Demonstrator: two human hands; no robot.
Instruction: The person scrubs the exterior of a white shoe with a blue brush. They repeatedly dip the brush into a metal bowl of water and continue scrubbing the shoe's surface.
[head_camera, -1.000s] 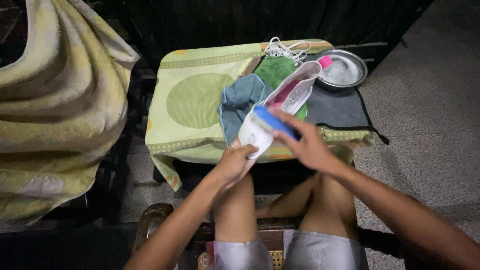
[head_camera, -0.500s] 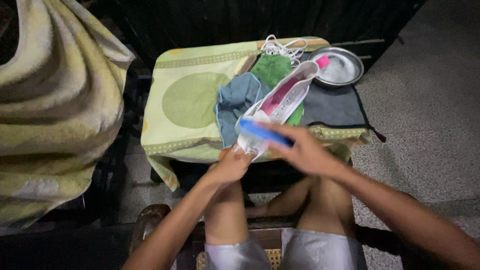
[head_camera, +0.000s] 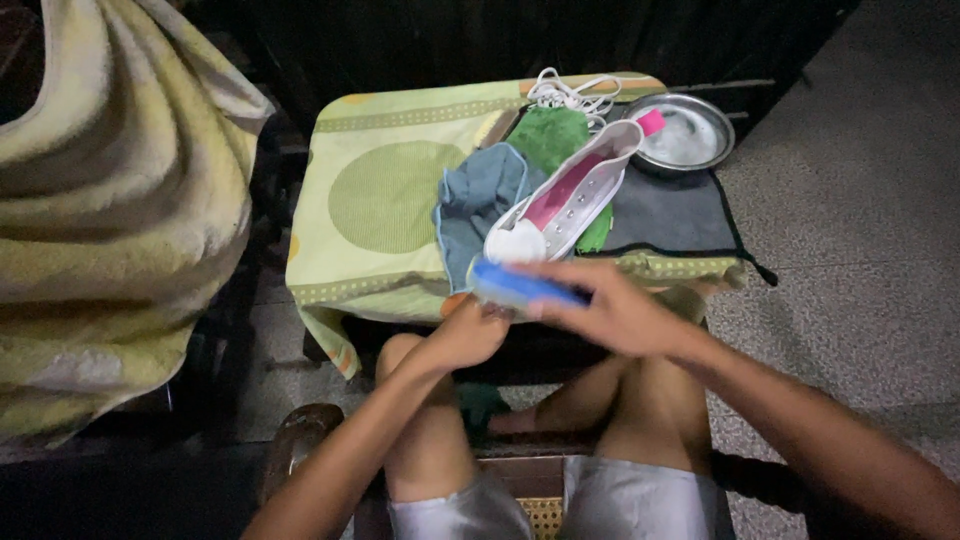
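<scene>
Now both hands, right hand (head_camera: 610, 315) and left hand (head_camera: 470, 335), hold a blue brush (head_camera: 525, 287) beside the white shoe (head_camera: 565, 205).

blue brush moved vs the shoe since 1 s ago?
Yes. The blue brush, held in the right hand, has slid off the white shoe toe toward the person, now over the table edge.

The cloth (head_camera: 400, 200) on the table was pale yellow-green, with a darker green disc in the middle and a patterned band along its edges. The shoe (head_camera: 570, 200) was white outside and pink inside, with small dark eyelets. The brush (head_camera: 525, 287) was bright blue. One rag (head_camera: 475, 200) was dull blue-grey, another (head_camera: 550, 135) was green. The mat (head_camera: 670, 215) was dark grey with a black border. The bowl (head_camera: 690, 135) was silver. The laces (head_camera: 565, 95) were white. The towel (head_camera: 110, 210) was yellow and cream.
</scene>
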